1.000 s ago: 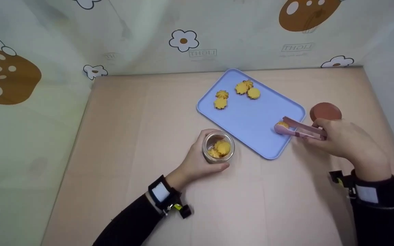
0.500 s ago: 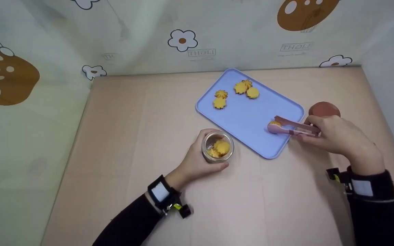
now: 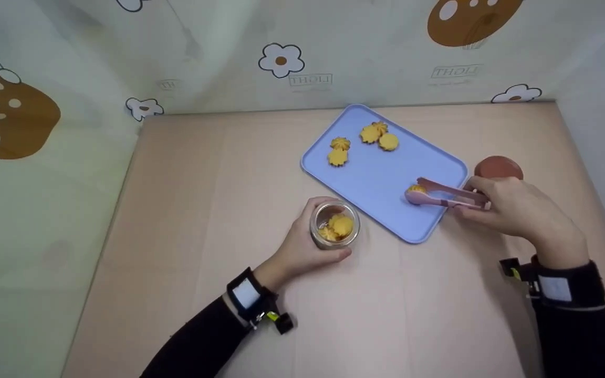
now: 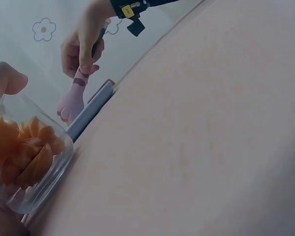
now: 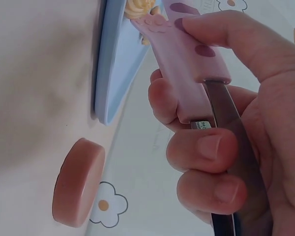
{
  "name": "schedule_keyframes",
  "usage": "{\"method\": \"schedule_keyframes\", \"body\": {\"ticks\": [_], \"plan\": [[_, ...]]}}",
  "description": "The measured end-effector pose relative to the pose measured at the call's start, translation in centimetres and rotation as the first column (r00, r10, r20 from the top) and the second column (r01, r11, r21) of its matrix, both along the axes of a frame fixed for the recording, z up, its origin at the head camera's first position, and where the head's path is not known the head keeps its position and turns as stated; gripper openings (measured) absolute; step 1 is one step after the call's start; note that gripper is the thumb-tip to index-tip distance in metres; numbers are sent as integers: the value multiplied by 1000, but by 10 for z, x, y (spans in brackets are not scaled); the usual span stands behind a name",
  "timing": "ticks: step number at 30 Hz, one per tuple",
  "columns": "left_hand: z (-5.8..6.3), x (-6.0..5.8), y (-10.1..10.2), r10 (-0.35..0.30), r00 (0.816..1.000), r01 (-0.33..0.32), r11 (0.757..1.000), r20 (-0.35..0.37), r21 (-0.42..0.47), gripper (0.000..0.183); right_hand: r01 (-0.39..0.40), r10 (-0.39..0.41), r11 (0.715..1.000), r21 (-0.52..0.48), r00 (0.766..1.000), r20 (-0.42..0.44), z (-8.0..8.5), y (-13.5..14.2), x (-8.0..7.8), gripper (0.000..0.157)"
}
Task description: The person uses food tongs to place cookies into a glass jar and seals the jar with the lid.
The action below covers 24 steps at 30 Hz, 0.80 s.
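My left hand (image 3: 305,245) grips a clear glass jar (image 3: 355,239) that stands on the table just off the tray's near edge. Several yellow flower-shaped cookies (image 4: 27,155) lie inside it. In my right hand (image 3: 523,212) are pink-tipped tongs (image 3: 447,194) with metal arms, thumb on one side and fingers curled on the other. Between the tong tips, over the right part of the blue tray (image 3: 376,184), sits one piped cookie (image 5: 139,8). Further back on the tray lie a pair of cookies (image 3: 338,156) and a group of three cookies (image 3: 371,134).
A round reddish-brown lid (image 3: 498,167) rests on the table right of the tray, partly behind my right hand. The pale pink table (image 3: 218,173) meets a patterned curtain (image 3: 218,58) at the back and left.
My right hand has moved left with the tongs, and the cookie between the tips has shifted inward over the tray. My left hand and the jar have stayed in place.
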<state>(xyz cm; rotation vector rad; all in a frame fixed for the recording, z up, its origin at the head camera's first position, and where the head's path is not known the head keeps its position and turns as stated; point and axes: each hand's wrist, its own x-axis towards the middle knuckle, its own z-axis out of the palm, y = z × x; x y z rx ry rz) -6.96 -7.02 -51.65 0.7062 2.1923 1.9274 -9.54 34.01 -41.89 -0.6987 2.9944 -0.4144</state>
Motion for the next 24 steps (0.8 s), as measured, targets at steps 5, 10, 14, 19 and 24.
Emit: {"method": "schedule_keyframes", "body": {"ticks": [5,10,14,19,24], "plan": [[0,0,0,-2,1000,2,1000,-9,0,91,13,-13,1000,6,999,29,3,-2,1,34],[-1,0,0,-3,1000,3,1000,-9,0,91,12,-12,1000,7,1000,23,4,-2,2,34],[-2,0,0,-7,1000,7,1000,-6,5,91,10,-10,1000,0,1000,13,4,-3,2,33],[-2,0,0,-7,1000,7,1000,-13,7,90,7,-7,1000,-28,1000,-12,6,-2,3,30],[-3,0,0,0,1000,0,1000,-24,11,89,9,-10,999,-36,999,-30,7,-2,4,31]]}}
